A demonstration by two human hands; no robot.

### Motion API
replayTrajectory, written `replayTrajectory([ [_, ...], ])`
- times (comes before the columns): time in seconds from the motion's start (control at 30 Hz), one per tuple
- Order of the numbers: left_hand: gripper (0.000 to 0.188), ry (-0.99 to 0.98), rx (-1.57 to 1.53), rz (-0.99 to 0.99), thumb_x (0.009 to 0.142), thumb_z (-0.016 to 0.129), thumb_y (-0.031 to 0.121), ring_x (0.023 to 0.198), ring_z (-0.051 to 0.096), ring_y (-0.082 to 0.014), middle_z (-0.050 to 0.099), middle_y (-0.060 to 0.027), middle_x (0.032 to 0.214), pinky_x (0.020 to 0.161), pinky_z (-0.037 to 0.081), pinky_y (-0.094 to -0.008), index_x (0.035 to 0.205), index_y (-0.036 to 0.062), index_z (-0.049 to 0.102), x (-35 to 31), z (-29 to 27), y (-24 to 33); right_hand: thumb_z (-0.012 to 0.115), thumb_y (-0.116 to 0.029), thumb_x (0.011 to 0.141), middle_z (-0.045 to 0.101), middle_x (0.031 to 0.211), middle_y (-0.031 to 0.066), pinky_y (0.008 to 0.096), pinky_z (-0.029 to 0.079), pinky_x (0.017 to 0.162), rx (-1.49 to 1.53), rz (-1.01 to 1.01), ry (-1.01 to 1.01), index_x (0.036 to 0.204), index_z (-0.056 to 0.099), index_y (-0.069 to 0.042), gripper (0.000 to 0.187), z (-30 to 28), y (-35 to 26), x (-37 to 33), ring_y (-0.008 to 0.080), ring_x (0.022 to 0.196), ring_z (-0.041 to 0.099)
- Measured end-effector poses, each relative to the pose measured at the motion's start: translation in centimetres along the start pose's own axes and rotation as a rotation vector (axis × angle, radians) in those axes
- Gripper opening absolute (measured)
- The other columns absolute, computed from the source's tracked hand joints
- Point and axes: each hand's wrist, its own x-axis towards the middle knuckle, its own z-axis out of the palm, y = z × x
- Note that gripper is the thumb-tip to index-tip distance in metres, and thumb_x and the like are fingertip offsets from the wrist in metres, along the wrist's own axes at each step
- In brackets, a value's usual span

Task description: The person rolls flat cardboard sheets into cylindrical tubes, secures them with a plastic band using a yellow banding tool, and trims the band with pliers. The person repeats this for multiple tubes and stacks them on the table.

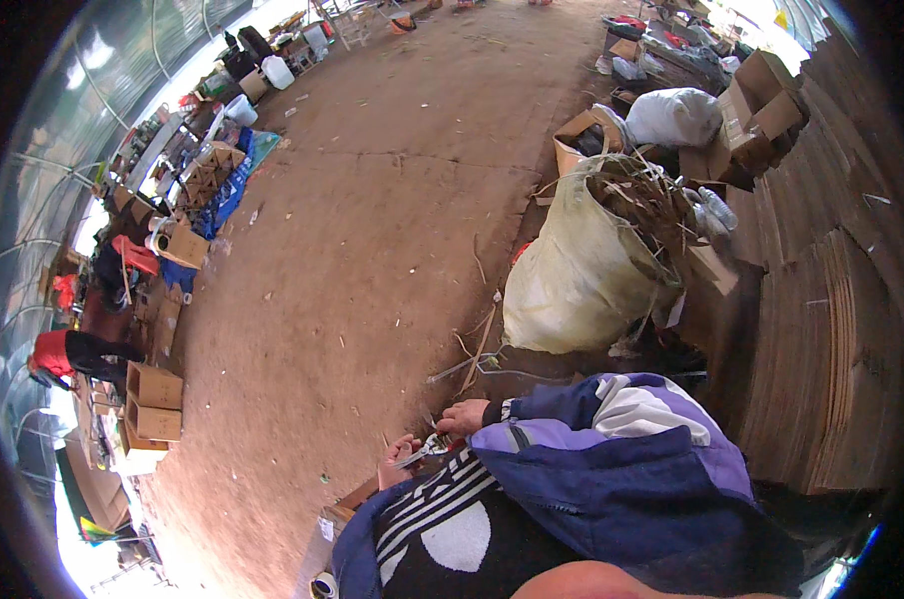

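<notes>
Close in front of my body, at the lower middle, my two hands come together. My left hand [396, 461] is closed at a small whitish and silvery thing [434, 444], too small to name. Just to the right and a little farther off, my right hand [464, 417] bends its fingers down over the same thing, with thin pale bits sticking out near its fingertips. What each set of fingers grips is partly hidden. A purple, white and navy sleeve [651, 409] covers my right arm.
Right of me stands a big pale sack [572, 270] stuffed with dry stalks, near flattened cardboard stacks [821, 339] and a white sack [674, 117]. Pale cord [502, 371] and sticks lie on the dirt floor [312, 280]. A person in red [57, 351] bends by boxes [154, 399] at left.
</notes>
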Motion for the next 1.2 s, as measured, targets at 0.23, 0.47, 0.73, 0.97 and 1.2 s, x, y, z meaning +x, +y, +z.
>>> replayTrajectory([
  [0.23, 0.022, 0.138, -0.064, 0.072, 0.101, 0.055, 0.020, 0.087, 0.064, -0.0187, 0.065, -0.0067, 0.101, 0.076, 0.057, -0.0358, 0.116, 0.0055, 0.060, -0.3, 0.8, 1.3, 0.063, -0.027, 0.088, 0.060, 0.104, 0.0118, 0.0462, 0.052, 0.080, 0.032, 0.010, 0.040, 0.119, 0.057, -0.016, 0.034, 0.4, 0.6, 0.0, 0.0355, 0.100, 0.060],
  [0.47, 0.018, 0.289, -0.075, 0.153, 0.102, 0.052, 0.022, 0.078, 0.064, -0.0149, 0.065, -0.0025, 0.093, 0.067, 0.052, -0.0311, 0.111, 0.0098, 0.062, 0.9, 0.4, 1.6, 0.069, -0.041, 0.084, 0.060, 0.101, 0.0123, 0.0467, 0.052, 0.076, -0.145, 0.048, 0.140, 0.118, 0.058, -0.016, 0.043, 0.3, 1.8, -1.3, 0.0345, 0.094, 0.062],
  [0.73, 0.024, 0.102, 0.006, 0.174, 0.100, 0.055, 0.022, 0.083, 0.065, -0.0199, 0.065, -0.0085, 0.098, 0.076, 0.057, -0.0351, 0.117, 0.0048, 0.058, 2.9, 1.9, 0.1, 0.070, -0.031, 0.084, 0.061, 0.106, 0.0149, 0.0465, 0.053, 0.079, 0.051, 0.054, 0.168, 0.121, 0.057, -0.015, 0.042, -1.2, 0.1, -1.5, 0.0366, 0.099, 0.062],
  [0.97, 0.029, 0.303, -0.125, 0.145, 0.101, 0.052, 0.032, 0.079, 0.064, -0.0204, 0.065, -0.0078, 0.096, 0.070, 0.055, -0.0351, 0.114, 0.0068, 0.059, 3.2, 1.6, 0.1, 0.067, -0.033, 0.086, 0.061, 0.103, 0.0122, 0.0460, 0.053, 0.078, -0.094, 0.170, 0.125, 0.121, 0.056, -0.017, 0.040, -0.9, 1.3, -2.4, 0.0353, 0.097, 0.062],
  [1.2, 0.028, 0.081, -0.196, 0.166, 0.102, 0.051, 0.032, 0.078, 0.064, -0.0217, 0.064, -0.0083, 0.094, 0.071, 0.054, -0.0358, 0.108, 0.0056, 0.060, 3.6, 1.7, 0.0, 0.068, -0.035, 0.085, 0.061, 0.101, 0.0109, 0.0450, 0.054, 0.076, -0.114, 0.087, 0.198, 0.119, 0.058, -0.017, 0.041, -0.9, 0.5, -1.8, 0.0335, 0.095, 0.063],
])
